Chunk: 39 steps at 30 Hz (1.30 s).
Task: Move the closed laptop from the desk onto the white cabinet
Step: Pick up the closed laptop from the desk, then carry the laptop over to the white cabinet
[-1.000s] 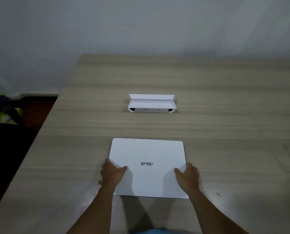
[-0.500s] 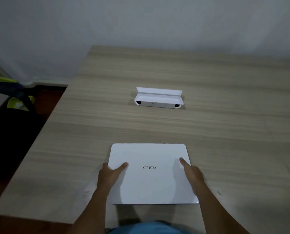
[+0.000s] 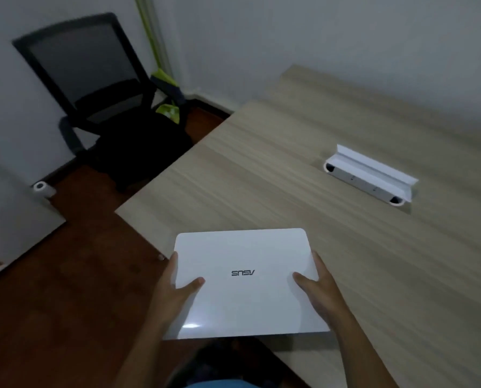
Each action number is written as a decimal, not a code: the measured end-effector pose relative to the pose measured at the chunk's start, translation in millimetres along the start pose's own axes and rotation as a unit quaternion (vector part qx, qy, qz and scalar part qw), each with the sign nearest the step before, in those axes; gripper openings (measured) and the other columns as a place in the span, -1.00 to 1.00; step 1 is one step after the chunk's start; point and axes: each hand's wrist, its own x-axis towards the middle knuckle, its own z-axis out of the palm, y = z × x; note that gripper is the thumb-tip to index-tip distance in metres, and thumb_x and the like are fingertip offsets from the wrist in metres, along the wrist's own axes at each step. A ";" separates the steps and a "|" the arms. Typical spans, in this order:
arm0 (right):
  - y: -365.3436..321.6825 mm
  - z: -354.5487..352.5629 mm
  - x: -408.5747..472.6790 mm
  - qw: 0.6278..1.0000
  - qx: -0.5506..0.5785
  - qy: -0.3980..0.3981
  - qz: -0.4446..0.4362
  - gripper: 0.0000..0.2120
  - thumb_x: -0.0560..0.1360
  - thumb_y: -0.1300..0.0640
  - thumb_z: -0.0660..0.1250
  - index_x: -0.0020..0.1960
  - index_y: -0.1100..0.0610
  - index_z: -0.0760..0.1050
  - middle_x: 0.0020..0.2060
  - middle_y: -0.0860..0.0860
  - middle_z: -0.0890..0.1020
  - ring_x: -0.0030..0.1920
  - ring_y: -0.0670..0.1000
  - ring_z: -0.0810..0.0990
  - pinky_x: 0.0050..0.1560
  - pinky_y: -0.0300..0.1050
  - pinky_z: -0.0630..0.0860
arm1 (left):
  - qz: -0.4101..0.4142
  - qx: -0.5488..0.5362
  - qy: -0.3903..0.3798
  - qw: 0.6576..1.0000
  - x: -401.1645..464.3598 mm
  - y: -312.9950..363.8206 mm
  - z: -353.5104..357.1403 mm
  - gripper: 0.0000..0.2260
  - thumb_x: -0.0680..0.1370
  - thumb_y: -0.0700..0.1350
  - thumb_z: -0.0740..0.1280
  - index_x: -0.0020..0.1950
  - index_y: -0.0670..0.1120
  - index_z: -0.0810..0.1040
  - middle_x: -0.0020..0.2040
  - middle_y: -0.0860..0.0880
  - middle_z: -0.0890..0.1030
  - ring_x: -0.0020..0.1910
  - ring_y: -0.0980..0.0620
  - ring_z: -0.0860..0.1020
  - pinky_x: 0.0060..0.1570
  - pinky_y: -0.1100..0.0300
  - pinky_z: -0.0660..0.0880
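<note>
The closed white laptop [image 3: 244,281], logo facing up, is held in the air over the desk's near left corner. My left hand [image 3: 175,289] grips its left edge with the thumb on the lid. Along the right edge, my right hand [image 3: 317,287] holds it the same way. The wooden desk [image 3: 331,219] stretches to the right and back. A white surface [image 3: 12,219] at the far left edge may be the white cabinet; I cannot tell for sure.
A white laptop stand [image 3: 370,175] lies on the desk at the right. A black mesh office chair [image 3: 102,102] stands at the back left by the wall, with green items [image 3: 166,107] behind it. Dark red-brown floor [image 3: 66,289] lies left of the desk.
Both hands took hold of the laptop's sides and lifted it off the desk. The view swung left, bringing the chair, the floor and the white surface into sight.
</note>
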 end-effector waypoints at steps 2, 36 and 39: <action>-12.6 23.8 -4.3 0.998 -0.011 -0.044 -0.036 -0.34 0.59 0.11 0.41 0.61 -0.16 0.25 0.31 -0.11 0.56 0.24 0.02 0.57 0.24 -0.01 0.47 | -0.004 -0.067 0.031 0.997 -19.9 -13.0 -25.0 -0.24 0.47 -0.25 0.50 0.57 0.05 0.24 0.34 0.02 0.56 0.24 0.01 0.59 0.03 0.23 0.59; -249.8 663.8 -73.0 0.909 -0.173 -0.336 -0.174 -0.46 0.52 0.14 0.33 0.02 -0.60 0.49 0.04 -0.28 0.70 0.15 -0.01 0.69 0.18 0.14 0.67 | -0.055 -0.161 0.474 0.864 -17.8 -141.3 -561.3 -0.17 0.34 0.03 0.61 0.53 0.12 0.29 0.45 0.10 0.44 0.39 0.04 0.45 0.34 -0.06 0.45; -283.6 722.7 -59.0 0.898 -0.178 -0.362 -0.173 -0.40 0.52 0.21 0.33 -0.04 -0.61 0.51 -0.02 -0.35 0.70 0.15 0.01 0.70 0.20 0.13 0.66 | -0.057 -0.159 0.503 0.847 5.2 -130.9 -606.1 -0.17 0.34 0.03 0.60 0.54 0.10 0.29 0.46 0.07 0.44 0.40 0.01 0.44 0.35 -0.07 0.44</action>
